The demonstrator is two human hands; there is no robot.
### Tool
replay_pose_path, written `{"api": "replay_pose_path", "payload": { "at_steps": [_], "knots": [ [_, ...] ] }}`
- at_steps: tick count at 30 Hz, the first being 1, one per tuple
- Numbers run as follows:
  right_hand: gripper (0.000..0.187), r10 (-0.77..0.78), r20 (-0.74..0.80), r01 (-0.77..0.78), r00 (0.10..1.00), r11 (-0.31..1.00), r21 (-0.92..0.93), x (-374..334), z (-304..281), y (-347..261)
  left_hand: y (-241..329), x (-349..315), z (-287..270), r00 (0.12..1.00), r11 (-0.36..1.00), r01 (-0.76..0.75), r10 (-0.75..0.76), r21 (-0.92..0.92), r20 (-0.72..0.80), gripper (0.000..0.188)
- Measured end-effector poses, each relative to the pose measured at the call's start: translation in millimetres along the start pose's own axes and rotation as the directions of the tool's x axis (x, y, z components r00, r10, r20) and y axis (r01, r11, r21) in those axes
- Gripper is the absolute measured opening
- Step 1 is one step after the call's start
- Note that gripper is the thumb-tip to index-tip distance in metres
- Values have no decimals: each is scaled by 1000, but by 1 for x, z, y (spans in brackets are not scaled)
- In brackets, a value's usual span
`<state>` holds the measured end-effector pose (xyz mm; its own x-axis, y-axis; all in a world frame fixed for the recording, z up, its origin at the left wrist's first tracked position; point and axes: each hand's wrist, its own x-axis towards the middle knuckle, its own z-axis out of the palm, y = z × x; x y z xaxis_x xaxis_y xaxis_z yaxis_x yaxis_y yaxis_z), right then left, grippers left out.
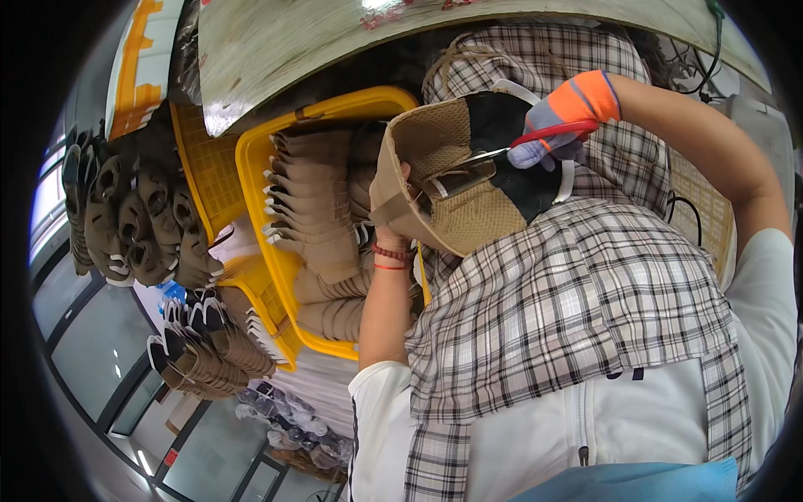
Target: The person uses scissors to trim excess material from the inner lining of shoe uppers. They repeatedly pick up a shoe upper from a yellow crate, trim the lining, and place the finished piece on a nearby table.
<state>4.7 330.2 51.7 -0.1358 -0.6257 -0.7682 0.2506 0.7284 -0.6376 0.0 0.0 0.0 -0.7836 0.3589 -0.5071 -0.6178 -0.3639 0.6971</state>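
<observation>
A tan shoe upper (428, 134) with mesh lining and a black section is held open above my lap. My bare left hand (393, 219) grips its left side, the fingers partly hidden behind the fabric; red bands circle that wrist. In my right hand (548, 130), covered by an orange and grey glove, is a pair of red-handled scissors (575, 128). Their blades point left into the opening of the upper, beside a small white tag on the lining. I cannot tell whether the blades touch a thread.
A yellow basket (244, 180) packed with stacked tan uppers (314, 197) stands left of my hands. More brown uppers (138, 213) are bunched farther left. A worn tabletop (301, 63) spans the top. A plaid apron (577, 309) covers my lap; a pale crate (698, 201) sits at the right.
</observation>
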Motion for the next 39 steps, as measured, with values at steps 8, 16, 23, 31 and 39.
{"api": "replay_pose_path", "payload": {
  "at_steps": [8, 16, 23, 31, 39],
  "knots": [
    [89, 21, 77, -29, 997, 994, 101, -14, -2, -36, 11, -5, 10, 998, 988, -47, 42, 148, 37, 41],
    [88, -39, 33, 36, 999, 995, 95, -14, -4, -48, 7, 0, 3, 995, 954, -95, 87, 283, 40, 20],
    [86, -3, -44, 1, 999, 999, -46, -8, 1, -50, 18, -4, 25, 999, 989, -1, -5, 146, 39, 44],
    [76, 91, -126, -88, 988, 996, 26, -12, 8, -64, 17, -6, 26, 999, 988, -9, 2, 151, 46, 45],
    [66, 150, -266, -129, 952, 987, 93, -12, 29, -62, 16, -6, 27, 998, 984, -47, 40, 173, 44, 44]
  ]
}}
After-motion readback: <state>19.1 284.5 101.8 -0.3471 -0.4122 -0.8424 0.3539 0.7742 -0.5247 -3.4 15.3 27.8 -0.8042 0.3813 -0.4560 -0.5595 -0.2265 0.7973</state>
